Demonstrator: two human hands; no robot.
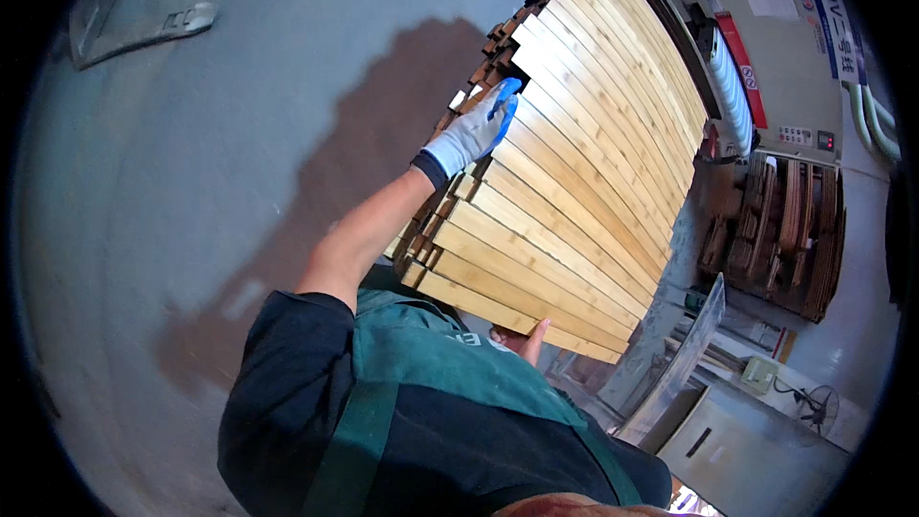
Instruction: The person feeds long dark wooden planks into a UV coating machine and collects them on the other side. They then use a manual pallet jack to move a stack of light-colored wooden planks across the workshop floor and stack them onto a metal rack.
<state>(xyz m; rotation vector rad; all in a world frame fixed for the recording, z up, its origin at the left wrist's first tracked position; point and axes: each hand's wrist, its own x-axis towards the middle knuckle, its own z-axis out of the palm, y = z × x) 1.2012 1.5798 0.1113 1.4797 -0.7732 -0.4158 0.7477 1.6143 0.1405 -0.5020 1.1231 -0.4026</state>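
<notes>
A large stack of pale bamboo planks (584,144) fans across the middle of the view, its layered, uneven ends on the left. My left hand (476,126), in a white and blue glove, is at those ends, with its fingers closed over the end of a plank beside a dark gap in the top layer. My bare right hand (522,338) is at the near side of the stack. One digit presses against the nearest plank (517,314), and the others curl below it, partly hidden by the plank and my green apron (421,345).
Grey floor (191,153) lies to the left, with a metal frame (144,24) at its far end. Beyond the stack on the right are a machine cabinet (804,67) with buttons and a pallet of stacked brown boards (780,230). A fan (818,410) and a metal table (747,445) stand nearer right.
</notes>
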